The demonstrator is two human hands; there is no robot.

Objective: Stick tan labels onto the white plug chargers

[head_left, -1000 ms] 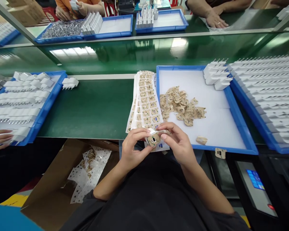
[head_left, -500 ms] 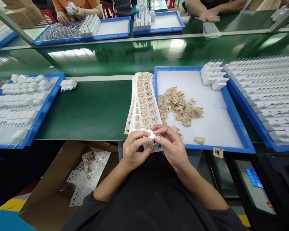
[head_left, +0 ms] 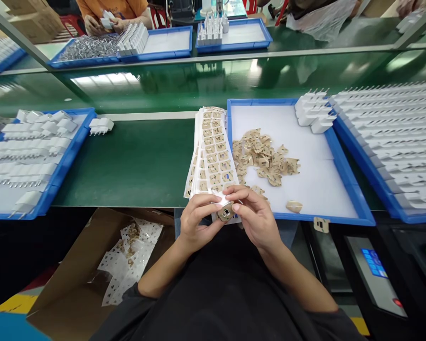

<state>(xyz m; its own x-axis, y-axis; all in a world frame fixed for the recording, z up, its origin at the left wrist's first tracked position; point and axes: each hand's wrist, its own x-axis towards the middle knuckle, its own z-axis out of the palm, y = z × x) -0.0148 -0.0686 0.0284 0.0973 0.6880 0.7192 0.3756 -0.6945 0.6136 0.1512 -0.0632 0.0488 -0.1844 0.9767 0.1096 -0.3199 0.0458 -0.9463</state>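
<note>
Between my hands is a white plug charger, its end face towards me covered by a tan sticker with small cut-outs. My left hand grips the charger from the left, fingers closed on it. From the other side my right hand pinches it, the thumb at the sticker's right edge. Just beyond lies a fanned stack of sticker sheets, partly under my hands. Loose tan stickers are heaped in a blue-rimmed tray on the right.
Rows of white chargers fill trays at the far right and left. A few chargers stand on the green bench. Below left is a cardboard box with used sheets. Opposite, a person in orange handles white parts.
The charger's stickered face now shows more fully between my fingers; my hands have barely moved. Across the bench, a person's hands at the upper right have left, and a clear bag there has shifted.
</note>
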